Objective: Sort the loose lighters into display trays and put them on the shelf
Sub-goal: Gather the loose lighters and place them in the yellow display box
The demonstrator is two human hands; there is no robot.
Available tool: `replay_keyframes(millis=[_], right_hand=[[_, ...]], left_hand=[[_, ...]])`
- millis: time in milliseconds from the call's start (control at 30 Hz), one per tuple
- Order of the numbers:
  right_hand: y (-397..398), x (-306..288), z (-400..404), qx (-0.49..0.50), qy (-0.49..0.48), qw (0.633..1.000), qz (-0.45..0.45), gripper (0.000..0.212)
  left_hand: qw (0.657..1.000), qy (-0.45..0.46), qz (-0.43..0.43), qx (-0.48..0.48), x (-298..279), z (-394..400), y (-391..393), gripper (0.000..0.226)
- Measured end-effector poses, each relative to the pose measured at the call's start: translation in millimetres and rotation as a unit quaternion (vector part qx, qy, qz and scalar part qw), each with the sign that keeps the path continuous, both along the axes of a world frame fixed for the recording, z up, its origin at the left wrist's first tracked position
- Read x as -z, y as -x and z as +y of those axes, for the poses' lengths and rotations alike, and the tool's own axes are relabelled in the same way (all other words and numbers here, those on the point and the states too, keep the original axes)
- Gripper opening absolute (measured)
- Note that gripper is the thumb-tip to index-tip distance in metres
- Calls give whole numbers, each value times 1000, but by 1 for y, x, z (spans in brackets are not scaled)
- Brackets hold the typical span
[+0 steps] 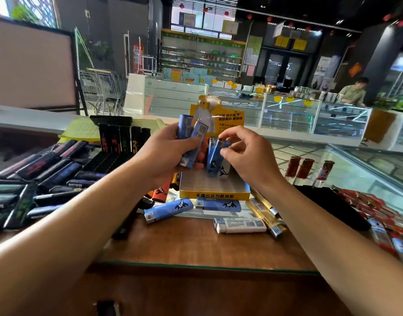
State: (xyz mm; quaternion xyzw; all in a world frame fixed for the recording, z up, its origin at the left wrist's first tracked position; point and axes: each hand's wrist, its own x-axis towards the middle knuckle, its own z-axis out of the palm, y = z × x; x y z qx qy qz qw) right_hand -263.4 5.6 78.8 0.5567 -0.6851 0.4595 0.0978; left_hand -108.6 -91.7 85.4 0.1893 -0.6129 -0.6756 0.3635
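Lighters are being sorted by colour at a shop counter, and the filling step is in hand: the person's right hand (238, 148) is pinching the top of a blue lighter (215, 159) standing at the far side of the yellow display tray (215, 195), beside a white one. The left hand (171, 151) is gripping 2 more blue lighters (192, 142) just above the tray, seemingly the next to go in.

Judging from the layout, the next move is calling for the pinched lighter to be seated upright against its neighbours (the row is looking barely started), then the left hand's pair to be fed in 1 at a time.

Most of the tray floor is showing bare. Waiting loose on the wooden counter (184, 242) near the tray are 2 blue lighters (168, 209), a white lighter (240, 225) and gold ones (264, 213). Dark lighters (48, 179) are lying heaped at left, some standing in a black tray (118, 133) behind them; red lighters (378, 213) are piled at right.
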Motion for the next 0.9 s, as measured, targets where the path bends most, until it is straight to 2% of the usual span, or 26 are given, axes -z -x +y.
replay_keyframes(millis=[167, 333, 500, 667, 900], right_hand=[[6, 10, -11, 56, -4, 981, 184, 24], [9, 18, -16, 103, 38, 952, 285, 24], [12, 22, -17, 98, 34, 959, 265, 28], [12, 23, -16, 81, -34, 966, 243, 32], [14, 21, -13, 64, -32, 972, 226, 38]], left_hand=[[998, 30, -13, -46, 8, -8, 4, 7], [996, 54, -5, -67, 11, -12, 1, 6], [997, 64, 1, -53, 11, -11, -1, 9], [997, 67, -11, -40, 12, -8, -1, 11], [996, 78, -31, -30, 13, -6, -3, 9]])
